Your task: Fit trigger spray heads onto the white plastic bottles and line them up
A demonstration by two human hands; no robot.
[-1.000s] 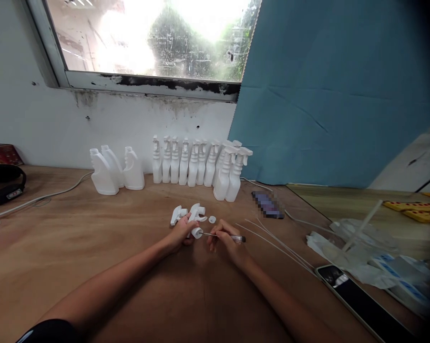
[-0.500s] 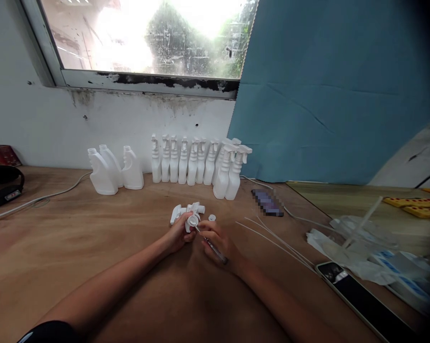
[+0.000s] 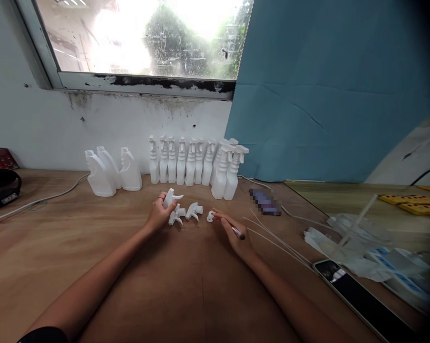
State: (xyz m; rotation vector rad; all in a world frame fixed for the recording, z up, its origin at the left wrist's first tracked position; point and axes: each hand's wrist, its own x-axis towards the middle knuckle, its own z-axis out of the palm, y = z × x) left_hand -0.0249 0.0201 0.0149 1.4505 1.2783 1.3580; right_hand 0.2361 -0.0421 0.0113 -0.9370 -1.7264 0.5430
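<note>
My left hand [image 3: 158,214] is closed around a white trigger sprayer head [image 3: 171,196], lifted a little above the wooden table [image 3: 75,247]. Two more white sprayer heads [image 3: 186,213] lie on the table just right of it. My right hand [image 3: 232,233] holds a thin pen-like tool [image 3: 237,232] and its fingertips touch a small white ring [image 3: 210,217] on the table. Behind them stands a row of several white spray bottles with triggers [image 3: 197,164], and three open white bottles [image 3: 111,171] stand to the left.
Thin white dip tubes [image 3: 275,240] lie right of my right hand. A dark phone [image 3: 358,297] lies at the near right, beside plastic bags [image 3: 365,257]. A blurred dark object [image 3: 265,202], a white cable [image 3: 39,200] and a black band [image 3: 0,188] also lie on the table.
My left hand has moved left and away with the sprayer head. My right hand has drawn the tool away from it and reached forward to the small white ring.
</note>
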